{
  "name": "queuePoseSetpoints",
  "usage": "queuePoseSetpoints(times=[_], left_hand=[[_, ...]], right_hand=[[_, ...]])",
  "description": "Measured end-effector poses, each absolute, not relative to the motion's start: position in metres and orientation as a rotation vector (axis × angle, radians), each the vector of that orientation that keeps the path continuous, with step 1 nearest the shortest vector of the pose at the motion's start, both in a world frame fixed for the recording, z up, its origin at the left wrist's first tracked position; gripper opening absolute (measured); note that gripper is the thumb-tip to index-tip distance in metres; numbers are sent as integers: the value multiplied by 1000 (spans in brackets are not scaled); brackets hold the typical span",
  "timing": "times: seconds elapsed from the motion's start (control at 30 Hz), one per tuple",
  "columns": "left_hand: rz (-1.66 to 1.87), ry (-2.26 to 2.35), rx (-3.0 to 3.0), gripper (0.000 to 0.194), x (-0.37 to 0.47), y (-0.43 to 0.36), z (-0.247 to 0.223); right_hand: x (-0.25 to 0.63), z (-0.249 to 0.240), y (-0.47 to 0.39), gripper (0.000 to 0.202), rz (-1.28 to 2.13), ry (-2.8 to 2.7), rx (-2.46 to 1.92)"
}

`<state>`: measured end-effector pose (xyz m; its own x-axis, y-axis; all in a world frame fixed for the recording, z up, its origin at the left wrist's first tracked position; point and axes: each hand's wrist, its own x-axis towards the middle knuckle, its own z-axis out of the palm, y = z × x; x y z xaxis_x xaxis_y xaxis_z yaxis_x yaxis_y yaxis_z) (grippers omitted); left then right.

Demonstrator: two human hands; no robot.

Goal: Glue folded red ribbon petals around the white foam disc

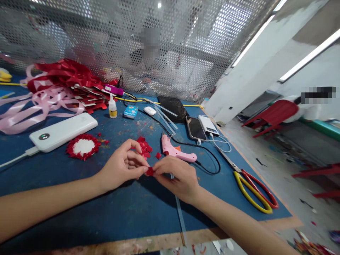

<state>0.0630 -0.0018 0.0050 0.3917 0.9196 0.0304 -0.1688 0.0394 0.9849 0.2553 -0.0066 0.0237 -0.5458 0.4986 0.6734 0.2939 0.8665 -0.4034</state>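
Observation:
A small piece of red ribbon [150, 171] is pinched between the fingertips of both hands, low over the blue table. My left hand [124, 163] grips its left end with thumb and fingers. On the other side, my right hand [176, 177] pinches the right end, the fingers bent together. Just behind my hands lies a heap of red ribbon pieces [145, 147], partly hidden by the left fingers. A pink glue gun [176, 150] rests behind my right hand. To the left is a round white disc [83, 146] edged with red ribbon petals.
Large scissors [251, 187] lie at the right. A phone [196, 128] and power bank [208, 125] sit behind them; a bigger power bank [65, 131] is left. A glue bottle [112, 107], glue sticks [166, 118] and pink ribbons [45, 102] lie before a perforated metal screen [111, 46].

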Motion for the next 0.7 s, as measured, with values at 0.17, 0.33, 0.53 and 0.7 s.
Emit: queuePoseSetpoints(times=[0.17,0.33,0.53,0.7], left_hand=[[968,818,1279,38,63,-4,6],[963,828,1324,36,62,-6,8],[1018,826,1493,26,62,-9,5],[1032,915,1735,28,62,-10,4]], right_hand=[[256,23,-6,14,345,-2176,-606],[256,23,-8,13,400,-2182,-654],[255,24,-11,14,451,-2071,-710],[254,23,-11,15,440,-2024,-724]])
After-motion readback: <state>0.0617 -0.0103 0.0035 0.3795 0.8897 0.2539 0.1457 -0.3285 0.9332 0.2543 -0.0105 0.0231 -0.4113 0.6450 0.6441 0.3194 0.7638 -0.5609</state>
